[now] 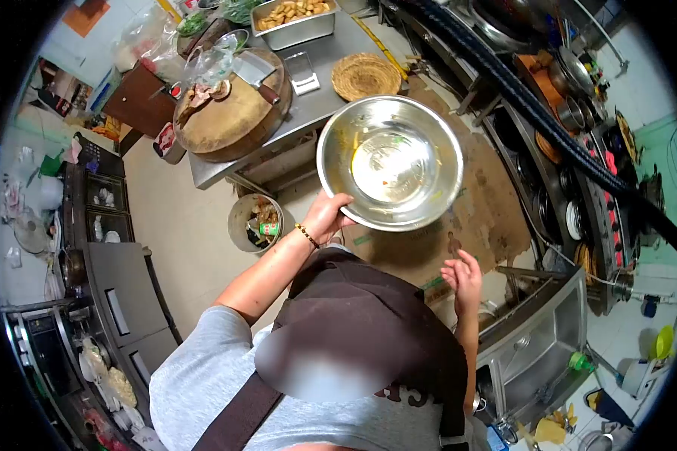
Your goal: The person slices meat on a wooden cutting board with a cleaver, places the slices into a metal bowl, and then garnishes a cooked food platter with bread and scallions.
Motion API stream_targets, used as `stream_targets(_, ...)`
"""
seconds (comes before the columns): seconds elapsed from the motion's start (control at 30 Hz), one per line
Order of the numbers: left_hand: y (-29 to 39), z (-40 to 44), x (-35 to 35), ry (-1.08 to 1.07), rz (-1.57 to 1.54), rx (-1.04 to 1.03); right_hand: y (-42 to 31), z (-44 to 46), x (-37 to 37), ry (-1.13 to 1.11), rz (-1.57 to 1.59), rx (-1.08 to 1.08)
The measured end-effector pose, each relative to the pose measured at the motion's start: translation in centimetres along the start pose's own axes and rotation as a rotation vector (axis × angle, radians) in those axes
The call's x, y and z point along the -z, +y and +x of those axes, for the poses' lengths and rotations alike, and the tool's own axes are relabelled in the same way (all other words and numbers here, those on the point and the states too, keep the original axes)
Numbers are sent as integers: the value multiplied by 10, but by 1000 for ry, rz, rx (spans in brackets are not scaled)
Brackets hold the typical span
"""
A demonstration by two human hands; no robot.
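A wide stainless steel bowl (436,161) is tilted so that its inside faces me, with bits of food residue on its wall and bottom. My left hand (329,216) grips its lower left rim, thumb over the edge, a beaded bracelet on the wrist. My right hand (465,276) is raised below and to the right of the bowl, apart from it, its fingers loosely bent and holding nothing. Beyond the bowl, a woven basket (365,76) lies on the steel table (308,113).
A cleaver (255,72) and meat pieces rest on a round chopping block (229,124). A waste bin (241,233) stands by the table. The sink (534,353) is at lower right, the stove (605,203) at right. Flattened cardboard (496,195) covers part of the floor.
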State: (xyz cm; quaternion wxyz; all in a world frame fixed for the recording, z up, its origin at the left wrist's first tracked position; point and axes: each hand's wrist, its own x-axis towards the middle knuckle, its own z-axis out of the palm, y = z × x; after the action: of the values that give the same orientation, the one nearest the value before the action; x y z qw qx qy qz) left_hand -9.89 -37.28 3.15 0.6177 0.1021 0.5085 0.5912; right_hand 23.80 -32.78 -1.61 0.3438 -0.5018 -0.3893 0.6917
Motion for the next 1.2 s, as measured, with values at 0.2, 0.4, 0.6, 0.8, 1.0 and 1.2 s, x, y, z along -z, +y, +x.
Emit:
stream_targets(0.2,55,64,60,54,-152,-65,-20,117,-114,-93,29,-217)
stream_targets(0.4,90,77,106,122,-149,-31,-8,293,-176,-154,61,-346)
stream_targets(0.6,104,86,109,222,-272,39,-30,402,-248,-134,-141,-281)
stream_targets(0.8,91,127,99,282,-261,36,-61,494,-259,-61,-273,-216)
stream_targets(1.0,83,196,64,360,-231,28,-112,581,-236,-192,-566,69)
stream_targets(1.2,75,258,46,344,-348,-23,-179,639,-215,-181,-540,320)
